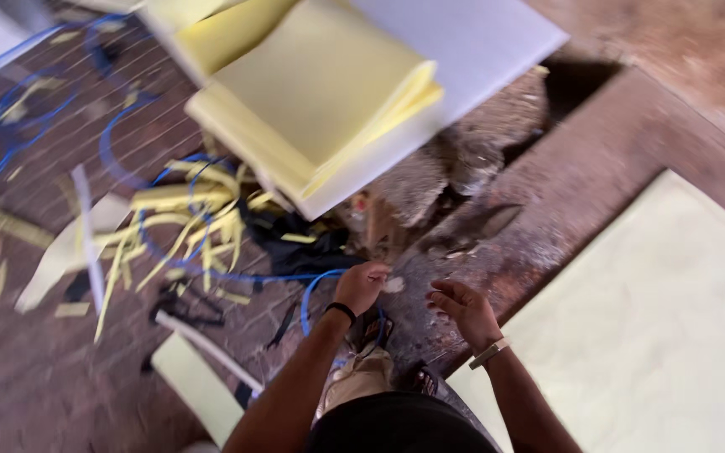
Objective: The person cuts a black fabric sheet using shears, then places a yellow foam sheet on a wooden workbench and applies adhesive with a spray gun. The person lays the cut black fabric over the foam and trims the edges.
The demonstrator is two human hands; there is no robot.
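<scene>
The view is blurred by motion. My left hand [362, 285], with a black band on the wrist, is curled above the edge of a worn brown work surface [564, 193]. A small pale piece [393, 285] sits at its fingertips; whether the fingers grip it is unclear. A blue cord [308, 298] loops just left of this hand. My right hand [463, 312], with a light wristband, hovers a little to the right, its fingers loosely bent and apart, holding nothing. A dark metal blade-like tool [476, 228] lies on the surface just beyond both hands.
A stack of pale yellow foam sheets [312, 92] rests on a white board [463, 42] above. Yellow foam strips [178, 210] and black fabric [295, 243] litter the brick floor at left. A large pale yellow sheet [656, 335] covers the right side.
</scene>
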